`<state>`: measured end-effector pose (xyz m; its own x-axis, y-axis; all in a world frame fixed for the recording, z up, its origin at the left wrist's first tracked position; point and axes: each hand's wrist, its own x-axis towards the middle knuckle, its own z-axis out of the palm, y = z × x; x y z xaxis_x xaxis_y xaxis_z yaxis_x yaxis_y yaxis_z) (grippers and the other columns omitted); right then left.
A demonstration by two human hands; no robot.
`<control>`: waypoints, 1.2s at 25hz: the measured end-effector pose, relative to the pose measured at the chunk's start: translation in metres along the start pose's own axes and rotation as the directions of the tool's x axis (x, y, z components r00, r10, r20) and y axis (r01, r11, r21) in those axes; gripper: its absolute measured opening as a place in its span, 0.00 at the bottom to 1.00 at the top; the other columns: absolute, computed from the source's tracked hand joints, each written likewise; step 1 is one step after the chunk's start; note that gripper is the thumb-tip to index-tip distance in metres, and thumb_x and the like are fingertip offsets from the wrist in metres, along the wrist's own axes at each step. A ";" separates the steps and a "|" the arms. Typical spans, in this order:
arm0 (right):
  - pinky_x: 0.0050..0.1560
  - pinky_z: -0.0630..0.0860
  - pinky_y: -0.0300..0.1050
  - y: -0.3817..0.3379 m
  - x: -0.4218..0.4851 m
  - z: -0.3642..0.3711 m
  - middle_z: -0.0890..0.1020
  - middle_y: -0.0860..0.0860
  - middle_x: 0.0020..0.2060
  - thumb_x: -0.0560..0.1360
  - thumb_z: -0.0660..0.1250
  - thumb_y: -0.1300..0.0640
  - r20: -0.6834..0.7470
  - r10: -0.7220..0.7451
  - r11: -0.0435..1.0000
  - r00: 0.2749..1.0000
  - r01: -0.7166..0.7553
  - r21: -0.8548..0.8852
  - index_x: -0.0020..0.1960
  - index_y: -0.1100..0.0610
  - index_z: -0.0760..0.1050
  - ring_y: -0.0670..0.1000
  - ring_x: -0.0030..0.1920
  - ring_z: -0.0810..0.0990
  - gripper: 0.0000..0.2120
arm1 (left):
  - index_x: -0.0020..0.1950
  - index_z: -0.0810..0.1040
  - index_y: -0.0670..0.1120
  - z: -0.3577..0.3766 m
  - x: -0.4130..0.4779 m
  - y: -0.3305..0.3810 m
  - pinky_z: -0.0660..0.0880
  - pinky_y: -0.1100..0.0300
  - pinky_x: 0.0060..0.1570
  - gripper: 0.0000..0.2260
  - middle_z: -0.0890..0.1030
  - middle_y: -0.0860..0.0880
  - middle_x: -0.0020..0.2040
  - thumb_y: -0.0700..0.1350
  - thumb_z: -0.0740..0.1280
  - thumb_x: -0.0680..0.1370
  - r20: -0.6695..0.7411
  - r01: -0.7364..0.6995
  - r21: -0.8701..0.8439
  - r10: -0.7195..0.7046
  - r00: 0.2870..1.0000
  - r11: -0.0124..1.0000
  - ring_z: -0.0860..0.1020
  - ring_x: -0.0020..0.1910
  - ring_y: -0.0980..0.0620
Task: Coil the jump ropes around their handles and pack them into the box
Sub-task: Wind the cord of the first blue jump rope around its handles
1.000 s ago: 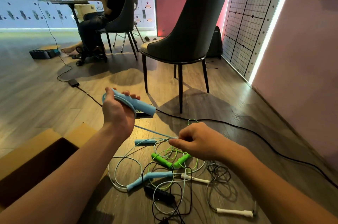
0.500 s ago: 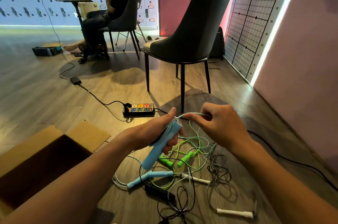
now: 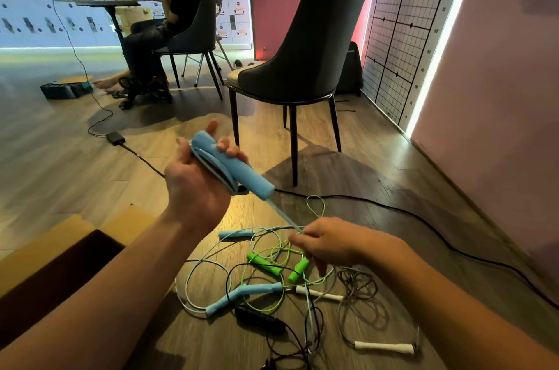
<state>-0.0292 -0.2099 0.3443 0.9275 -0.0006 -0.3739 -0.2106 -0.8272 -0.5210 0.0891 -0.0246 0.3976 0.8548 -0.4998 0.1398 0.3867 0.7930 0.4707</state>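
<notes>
The left hand [image 3: 193,191] clenches the light-blue foam jump-rope handle [image 3: 254,185] aloft while the right hand [image 3: 329,244] pinches its pale-blue cord [image 3: 286,216] taut, apparently for winding.

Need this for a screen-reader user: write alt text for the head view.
A left hand grips blue handles while the right hand pinches their rope taut above a tangle of jump ropes on a wooden floor. An open cardboard box sits at left.

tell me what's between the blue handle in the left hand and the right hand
A taut stretch of pale blue rope, in the head view.
</notes>
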 end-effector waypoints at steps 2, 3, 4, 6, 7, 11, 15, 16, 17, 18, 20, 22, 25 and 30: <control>0.57 0.77 0.51 -0.002 -0.004 0.003 0.83 0.48 0.32 0.82 0.55 0.38 0.161 0.008 1.000 0.987 -0.005 -0.021 0.42 0.52 0.78 0.48 0.38 0.81 0.23 | 0.61 0.72 0.47 -0.015 0.009 0.012 0.74 0.57 0.46 0.17 0.72 0.48 0.36 0.57 0.52 0.84 -0.137 -0.132 -0.038 0.126 0.983 0.990 0.74 0.34 0.52; 0.55 0.78 0.51 -0.005 -0.007 0.003 0.81 0.48 0.30 0.82 0.55 0.38 0.184 -0.017 1.000 0.983 0.018 -0.001 0.41 0.52 0.78 0.48 0.36 0.80 0.22 | 0.62 0.73 0.48 -0.023 0.013 0.017 0.75 0.57 0.45 0.17 0.73 0.48 0.36 0.58 0.53 0.84 -0.206 -0.172 -0.019 0.164 0.965 0.985 0.74 0.34 0.53; 0.51 0.78 0.49 -0.010 -0.009 0.002 0.80 0.47 0.29 0.82 0.56 0.39 0.166 -0.060 0.998 0.984 0.056 0.031 0.41 0.51 0.78 0.47 0.34 0.79 0.22 | 0.62 0.73 0.49 -0.032 0.016 0.021 0.76 0.57 0.44 0.17 0.73 0.49 0.36 0.59 0.54 0.83 -0.263 -0.186 0.048 0.192 0.945 0.981 0.74 0.33 0.53; 0.38 0.75 0.46 -0.022 -0.012 -0.003 0.76 0.46 0.27 0.82 0.57 0.40 0.012 -0.188 0.979 0.982 0.186 0.089 0.39 0.50 0.77 0.45 0.29 0.74 0.21 | 0.60 0.74 0.50 -0.047 0.018 0.023 0.76 0.58 0.42 0.16 0.73 0.50 0.34 0.59 0.55 0.83 -0.298 -0.149 0.311 0.245 0.923 0.939 0.73 0.33 0.54; 0.35 0.71 0.44 -0.026 -0.013 -0.005 0.74 0.44 0.26 0.82 0.58 0.41 -0.101 -0.258 0.958 0.961 0.268 0.099 0.38 0.49 0.77 0.44 0.28 0.71 0.19 | 0.59 0.74 0.49 -0.051 0.018 0.021 0.75 0.57 0.40 0.16 0.73 0.50 0.34 0.58 0.55 0.84 -0.266 -0.116 0.466 0.264 0.927 0.877 0.73 0.33 0.54; 0.30 0.67 0.41 -0.030 -0.013 -0.009 0.77 0.45 0.26 0.81 0.63 0.47 -0.442 -0.411 0.872 0.797 0.486 0.066 0.42 0.50 0.80 0.46 0.26 0.71 0.13 | 0.52 0.75 0.46 -0.045 0.004 0.002 0.73 0.54 0.37 0.15 0.74 0.45 0.35 0.52 0.51 0.85 0.017 -0.022 0.966 0.020 1.000 0.258 0.73 0.33 0.51; 0.29 0.66 0.38 -0.017 -0.011 -0.018 0.75 0.44 0.27 0.77 0.65 0.41 -0.701 -0.404 0.884 0.588 0.447 -0.134 0.40 0.53 0.79 0.46 0.28 0.73 0.17 | 0.49 0.77 0.37 -0.025 -0.011 -0.015 0.73 0.58 0.33 0.31 0.73 0.47 0.32 0.62 0.48 0.80 -0.059 0.094 0.994 -0.468 0.882 0.051 0.72 0.30 0.52; 0.29 0.66 0.38 -0.015 -0.011 -0.022 0.73 0.43 0.26 0.76 0.65 0.38 -0.733 -0.385 0.895 0.561 0.420 -0.149 0.37 0.52 0.77 0.45 0.27 0.72 0.19 | 0.46 0.77 0.38 -0.019 -0.013 -0.017 0.72 0.59 0.31 0.33 0.72 0.48 0.30 0.65 0.48 0.78 -0.051 0.091 0.995 -0.530 0.846 0.048 0.71 0.28 0.52; 0.29 0.65 0.39 -0.012 -0.011 -0.024 0.72 0.44 0.25 0.75 0.64 0.35 -0.753 -0.362 0.907 0.550 0.395 -0.148 0.35 0.51 0.74 0.45 0.27 0.71 0.21 | 0.42 0.77 0.40 -0.011 -0.015 -0.020 0.71 0.59 0.30 0.33 0.71 0.49 0.28 0.66 0.47 0.78 -0.039 0.083 0.995 -0.581 0.813 0.050 0.70 0.26 0.52; 0.28 0.65 0.39 -0.009 -0.011 -0.025 0.71 0.44 0.25 0.74 0.63 0.33 -0.761 -0.340 0.917 0.552 0.374 -0.138 0.33 0.51 0.71 0.45 0.26 0.69 0.23 | 0.40 0.76 0.41 -0.005 -0.016 -0.022 0.70 0.59 0.30 0.33 0.70 0.49 0.26 0.67 0.47 0.78 -0.024 0.091 0.993 -0.625 0.780 0.074 0.69 0.25 0.52; 0.28 0.64 0.41 -0.007 -0.011 -0.024 0.69 0.45 0.23 0.73 0.60 0.30 -0.757 -0.289 0.934 0.586 0.347 -0.087 0.30 0.50 0.68 0.44 0.24 0.67 0.26 | 0.35 0.74 0.42 0.005 -0.019 -0.025 0.67 0.58 0.30 0.32 0.68 0.48 0.24 0.67 0.48 0.80 0.008 0.167 0.967 -0.682 0.731 0.191 0.66 0.24 0.50; 0.28 0.66 0.44 -0.011 -0.010 -0.022 0.70 0.45 0.21 0.71 0.56 0.26 -0.697 -0.223 0.931 0.682 0.360 0.055 0.29 0.55 0.69 0.43 0.24 0.68 0.33 | 0.33 0.73 0.44 0.010 -0.023 -0.026 0.65 0.58 0.30 0.30 0.66 0.49 0.23 0.65 0.50 0.80 0.072 0.297 0.871 -0.699 0.711 0.392 0.64 0.23 0.51; 0.40 0.76 0.48 -0.021 -0.006 -0.016 0.78 0.50 0.25 0.71 0.49 0.24 -0.417 -0.123 0.905 0.900 0.274 0.325 0.32 0.61 0.72 0.46 0.29 0.77 0.40 | 0.34 0.72 0.45 0.016 -0.023 -0.023 0.69 0.61 0.27 0.28 0.65 0.51 0.22 0.63 0.50 0.81 0.225 0.435 0.544 -0.624 0.748 0.718 0.66 0.21 0.54; 0.58 0.76 0.51 -0.004 0.007 0.007 0.86 0.51 0.49 0.84 0.58 0.45 0.110 -0.024 0.998 0.994 0.031 -0.063 0.55 0.57 0.79 0.48 0.46 0.80 0.18 | 0.45 0.72 0.46 0.018 -0.014 -0.010 0.73 0.61 0.33 0.21 0.67 0.51 0.31 0.59 0.51 0.83 0.170 0.191 0.065 -0.200 0.965 0.979 0.68 0.28 0.55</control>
<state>-0.0240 -0.2025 0.3385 0.8928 0.0807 -0.4432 -0.1618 -0.8608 -0.4826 0.0673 -0.0318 0.4065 0.6887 -0.7000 0.1887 0.5197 0.6581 0.5448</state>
